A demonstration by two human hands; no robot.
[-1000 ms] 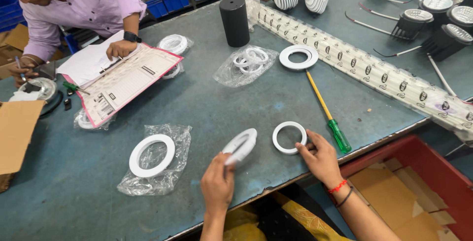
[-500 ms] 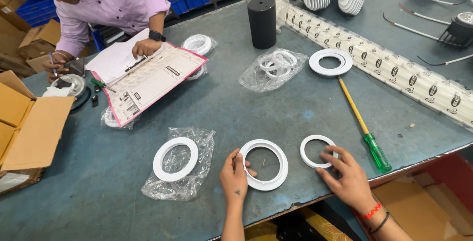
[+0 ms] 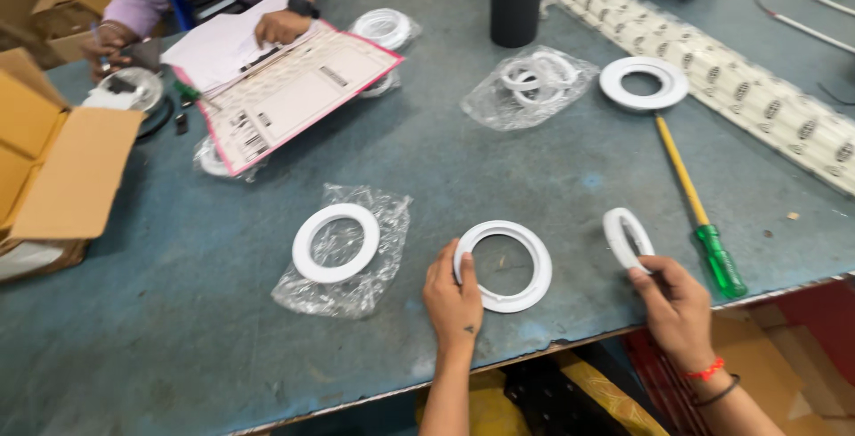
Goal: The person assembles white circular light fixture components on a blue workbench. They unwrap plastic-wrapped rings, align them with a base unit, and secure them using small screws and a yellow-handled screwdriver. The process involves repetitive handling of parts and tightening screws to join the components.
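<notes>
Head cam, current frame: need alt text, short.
A person's left hand rests on a large flat white plastic ring lying on a worn blue-grey table, while the right hand holds a smaller white ring tilted up on edge. Nearby lie a yellow-shafted, green-handled screwdriver and another white ring on a clear plastic bag.

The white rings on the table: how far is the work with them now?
Done: one large white ring lies bare on the table, out of any bag. In hand: the left hand rests on that ring's edge, and the right hand holds a smaller white ring tilted up. Left: another ring lies on its plastic bag, and several rings remain inside a bag farther back.
</notes>
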